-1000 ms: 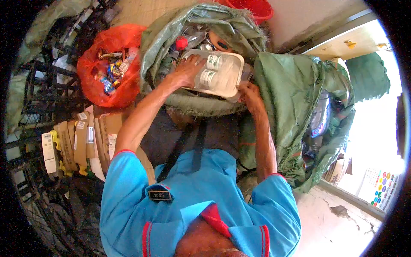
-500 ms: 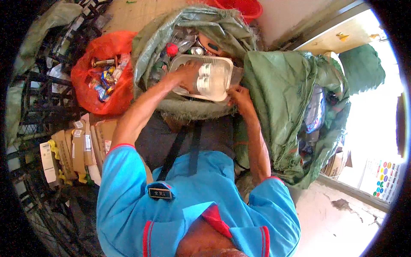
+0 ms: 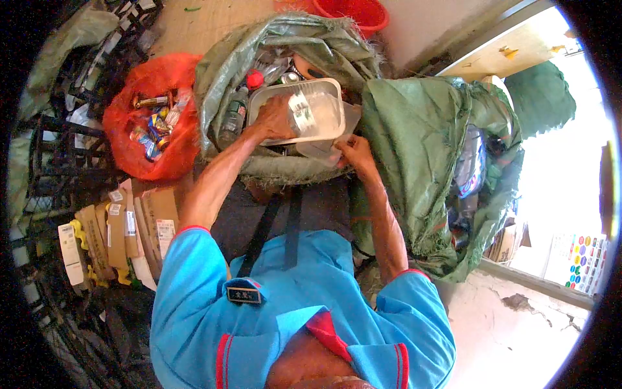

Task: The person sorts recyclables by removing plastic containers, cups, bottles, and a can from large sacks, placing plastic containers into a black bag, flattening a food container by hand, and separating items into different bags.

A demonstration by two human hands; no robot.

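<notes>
A clear plastic tray [image 3: 327, 110] with a pale rim lies over the mouth of a green woven sack [image 3: 285, 170]. Inside the tray is my left hand [image 3: 275, 118], its fingers against a clear piece with white-and-green labels [image 3: 301, 113]; how its fingers close is partly hidden. At the tray's lower right, my right hand [image 3: 355, 153] pinches the edge of a thin clear plastic sheet [image 3: 317, 150], which hangs partly under the tray. A bottle [image 3: 234, 117] and a red cap [image 3: 254, 80] show in the sack beside the tray.
To the left stand a red bag [image 3: 152, 162] of small wrappers and flattened cardboard [image 3: 116, 236]. Another green sack [image 3: 408, 142] of plastic items is close on the right. A red basin [image 3: 359, 14] is behind, and black crates [image 3: 58, 152] line the far left.
The clear sheet has come away from the tray's right side, down and right, with my right hand at its edge. Tray and left hand appear slightly further left as the view shifted.
</notes>
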